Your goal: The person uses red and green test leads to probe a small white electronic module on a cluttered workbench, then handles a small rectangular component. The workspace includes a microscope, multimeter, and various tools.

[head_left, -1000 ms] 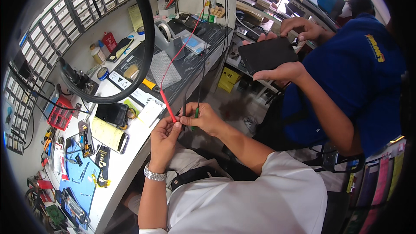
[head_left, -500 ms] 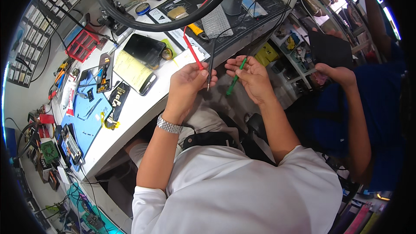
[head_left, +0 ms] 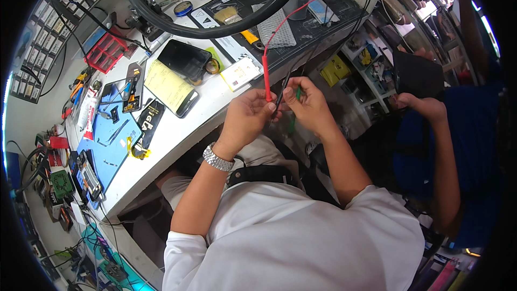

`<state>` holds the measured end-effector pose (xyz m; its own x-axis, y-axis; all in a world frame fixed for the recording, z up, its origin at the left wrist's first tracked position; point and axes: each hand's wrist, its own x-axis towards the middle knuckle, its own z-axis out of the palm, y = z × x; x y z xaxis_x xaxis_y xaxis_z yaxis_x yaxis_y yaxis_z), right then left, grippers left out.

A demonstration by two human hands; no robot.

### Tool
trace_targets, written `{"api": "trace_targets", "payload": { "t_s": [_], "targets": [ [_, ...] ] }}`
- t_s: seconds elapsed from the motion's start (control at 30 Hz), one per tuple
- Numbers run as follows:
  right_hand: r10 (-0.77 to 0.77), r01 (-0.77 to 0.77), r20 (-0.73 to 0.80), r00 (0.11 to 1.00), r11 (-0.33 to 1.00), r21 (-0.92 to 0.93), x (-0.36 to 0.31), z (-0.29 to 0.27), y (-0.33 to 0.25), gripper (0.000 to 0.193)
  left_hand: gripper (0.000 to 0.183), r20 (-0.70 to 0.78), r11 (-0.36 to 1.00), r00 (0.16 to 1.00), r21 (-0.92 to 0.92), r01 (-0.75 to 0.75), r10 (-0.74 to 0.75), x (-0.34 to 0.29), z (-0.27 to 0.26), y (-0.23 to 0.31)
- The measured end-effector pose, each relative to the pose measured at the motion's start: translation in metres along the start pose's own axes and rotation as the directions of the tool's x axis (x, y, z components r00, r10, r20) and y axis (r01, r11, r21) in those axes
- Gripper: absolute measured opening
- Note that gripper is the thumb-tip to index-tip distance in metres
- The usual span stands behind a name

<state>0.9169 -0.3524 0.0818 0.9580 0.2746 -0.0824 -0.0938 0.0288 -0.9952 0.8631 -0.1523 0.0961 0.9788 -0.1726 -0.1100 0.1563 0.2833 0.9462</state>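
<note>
A red test probe (head_left: 266, 75) is pinched at a slight tilt between the thumb and curled fingers of the left hand (head_left: 247, 116), just off the near edge of a white workbench (head_left: 171, 129). A slim green tool (head_left: 292, 124) is gripped in the right hand (head_left: 311, 106), its fingers curled nearly closed, also off the workbench's edge. Between the hands, a black test probe (head_left: 283, 87) is touched by fingertips; by which hand it is chiefly held cannot be told. On the workbench, a yellow note (head_left: 166, 86) is laid over a smartphone (head_left: 188, 104). At the workbench's left end, a blue repair mat (head_left: 116, 151) is strewn with small parts. Well to the workbench's right, a dark tablet (head_left: 417, 75) is held in a co-worker's hand (head_left: 425, 109).
</note>
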Motion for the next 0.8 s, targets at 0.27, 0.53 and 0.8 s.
{"api": "trace_targets", "payload": {
  "t_s": [0.27,0.53,0.8],
  "targets": [
    [-0.298,0.218,-0.083,0.951,0.836,-0.503,0.004,0.000,-0.012,0.023,0.014,-0.109,0.998,0.994,-0.052,-0.025,0.019,0.006,-0.002,0.007],
    [-0.181,0.160,-0.144,0.973,0.976,-0.149,0.030,-0.011,-0.036,0.019,0.042,-0.248,0.802,0.918,0.588,-0.110,0.308,0.032,-0.043,0.035],
    [-0.422,0.438,-0.191,0.886,0.898,0.048,0.072,0.016,0.008,0.026,0.024,-0.315,0.859,0.906,0.505,-0.091,0.281,0.062,-0.054,0.046]
  ]
}}
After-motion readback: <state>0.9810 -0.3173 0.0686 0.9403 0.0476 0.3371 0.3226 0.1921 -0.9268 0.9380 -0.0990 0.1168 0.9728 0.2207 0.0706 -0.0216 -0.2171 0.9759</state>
